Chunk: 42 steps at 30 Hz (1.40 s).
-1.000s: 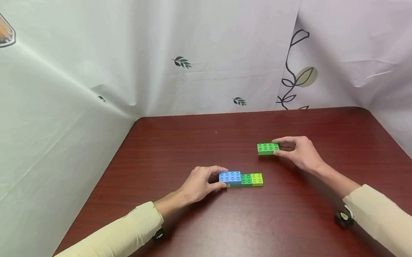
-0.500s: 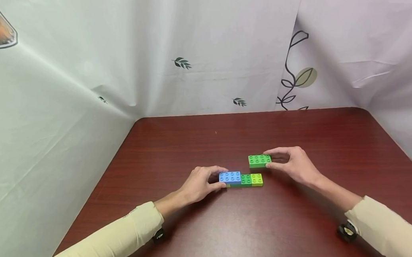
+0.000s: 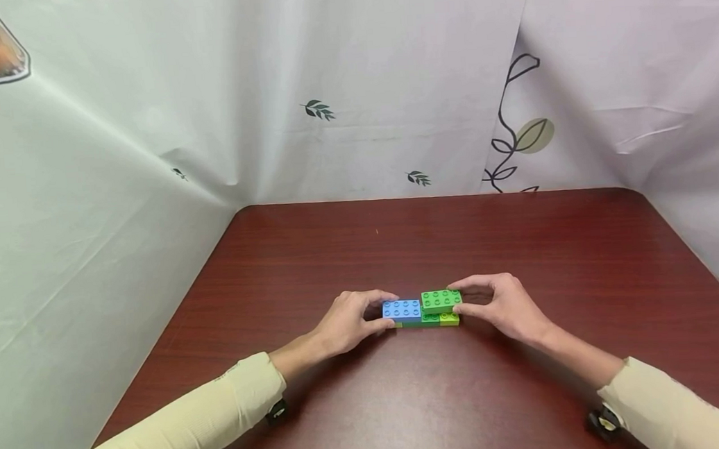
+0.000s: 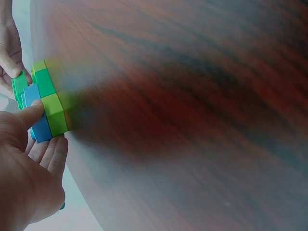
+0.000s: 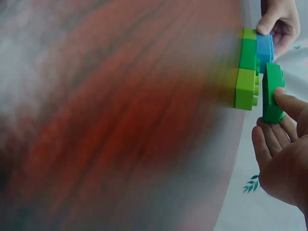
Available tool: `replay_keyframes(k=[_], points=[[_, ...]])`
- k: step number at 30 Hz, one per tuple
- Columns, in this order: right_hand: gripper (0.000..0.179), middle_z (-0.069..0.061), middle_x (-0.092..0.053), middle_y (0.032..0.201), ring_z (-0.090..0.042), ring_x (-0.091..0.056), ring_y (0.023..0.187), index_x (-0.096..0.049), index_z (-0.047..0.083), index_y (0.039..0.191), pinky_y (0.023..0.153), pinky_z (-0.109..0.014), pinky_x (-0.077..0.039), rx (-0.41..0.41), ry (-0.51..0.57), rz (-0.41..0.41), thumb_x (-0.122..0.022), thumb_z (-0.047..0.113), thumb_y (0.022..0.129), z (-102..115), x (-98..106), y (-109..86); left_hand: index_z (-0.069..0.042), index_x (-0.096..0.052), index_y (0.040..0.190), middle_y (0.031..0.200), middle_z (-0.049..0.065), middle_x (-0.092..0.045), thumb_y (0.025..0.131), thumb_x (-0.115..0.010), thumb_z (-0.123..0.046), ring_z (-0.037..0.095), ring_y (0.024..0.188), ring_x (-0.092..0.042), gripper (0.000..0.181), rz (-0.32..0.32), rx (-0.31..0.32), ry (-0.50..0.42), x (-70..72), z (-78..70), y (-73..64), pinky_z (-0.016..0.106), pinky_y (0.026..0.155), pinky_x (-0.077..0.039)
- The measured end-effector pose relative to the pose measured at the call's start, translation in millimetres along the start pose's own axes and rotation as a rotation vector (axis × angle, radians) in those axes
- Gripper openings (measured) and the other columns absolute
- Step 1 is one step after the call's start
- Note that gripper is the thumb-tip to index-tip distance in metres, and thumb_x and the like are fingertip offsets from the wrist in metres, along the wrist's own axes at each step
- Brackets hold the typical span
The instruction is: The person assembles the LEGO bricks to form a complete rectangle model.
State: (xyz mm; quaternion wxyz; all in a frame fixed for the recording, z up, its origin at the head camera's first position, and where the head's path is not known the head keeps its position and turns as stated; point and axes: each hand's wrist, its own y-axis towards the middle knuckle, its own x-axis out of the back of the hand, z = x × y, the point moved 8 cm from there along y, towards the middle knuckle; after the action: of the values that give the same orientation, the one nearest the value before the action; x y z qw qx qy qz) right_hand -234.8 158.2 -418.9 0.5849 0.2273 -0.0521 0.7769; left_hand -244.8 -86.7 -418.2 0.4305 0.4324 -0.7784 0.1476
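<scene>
A row of building bricks lies on the table, with a lime brick point(image 5: 244, 89) at its right end, a dark green brick point(image 5: 248, 53) in the middle and another lime brick point(image 4: 55, 114) at the left end. On the row's left half sits a blue brick point(image 3: 401, 310), gripped at its left end between thumb and fingers of my left hand point(image 3: 347, 323). My right hand point(image 3: 506, 306) pinches the right end of a green brick point(image 3: 441, 301). That brick hangs just above the row's right half, beside the blue one; a gap below it shows in the right wrist view.
The dark red wooden table point(image 3: 372, 404) spreads around the bricks. White printed cloth point(image 3: 349, 79) hangs behind and at both sides of it. A dark strap-like device point(image 3: 605, 421) sits on the right wrist, under the sleeve.
My right hand has carried the green brick left and toward me, from behind the row to over its right half. My left hand and the blue brick have stayed put.
</scene>
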Motion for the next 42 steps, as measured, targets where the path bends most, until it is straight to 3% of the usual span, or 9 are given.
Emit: replay_keyframes(k=[16,30,36,42], points=[[0.035,-0.012,-0.079,0.112,-0.023,-0.078,0.101,-0.078,0.005,0.119,0.084,-0.025,-0.06,-0.018,0.048,0.032,-0.09,0.005,0.085,-3.5,-10.8,-5.8,-0.017,-0.074,0.132,0.114,-0.005,-0.078,0.093,-0.086,-0.022,0.005,0.099,-0.07,0.041,0.001,0.011,0.01,-0.3,1.9,0.7,0.033,0.09,-0.057],[0.034,-0.013,-0.078,0.111,-0.025,-0.078,0.101,-0.077,0.004,0.116,0.084,-0.027,-0.061,-0.02,0.033,0.032,-0.088,0.0,0.085,-2.0,-12.9,-5.7,-0.016,-0.072,0.135,0.119,-0.004,-0.076,0.094,-0.086,-0.023,0.007,0.099,-0.068,0.044,0.004,-0.024,0.04,1.8,-3.0,0.7,0.035,0.09,-0.055],[0.033,-0.013,-0.078,0.111,-0.025,-0.078,0.102,-0.077,0.004,0.116,0.084,-0.027,-0.061,-0.02,0.028,0.031,-0.088,-0.001,0.085,-0.6,-13.1,-5.6,-0.012,-0.068,0.141,0.133,-0.002,-0.073,0.093,-0.086,-0.031,0.011,0.108,-0.069,0.055,0.004,-0.074,0.036,4.3,-13.9,8.5,0.035,0.092,-0.055],[0.033,-0.012,-0.079,0.112,-0.025,-0.078,0.102,-0.078,0.004,0.116,0.084,-0.028,-0.061,-0.012,0.016,0.035,-0.088,0.0,0.085,-0.2,-12.5,-5.2,-0.011,-0.068,0.142,0.134,-0.001,-0.073,0.097,-0.082,-0.028,0.014,0.117,-0.071,0.05,0.014,-0.088,-0.043,-1.2,-28.3,21.9,0.033,0.093,-0.057]])
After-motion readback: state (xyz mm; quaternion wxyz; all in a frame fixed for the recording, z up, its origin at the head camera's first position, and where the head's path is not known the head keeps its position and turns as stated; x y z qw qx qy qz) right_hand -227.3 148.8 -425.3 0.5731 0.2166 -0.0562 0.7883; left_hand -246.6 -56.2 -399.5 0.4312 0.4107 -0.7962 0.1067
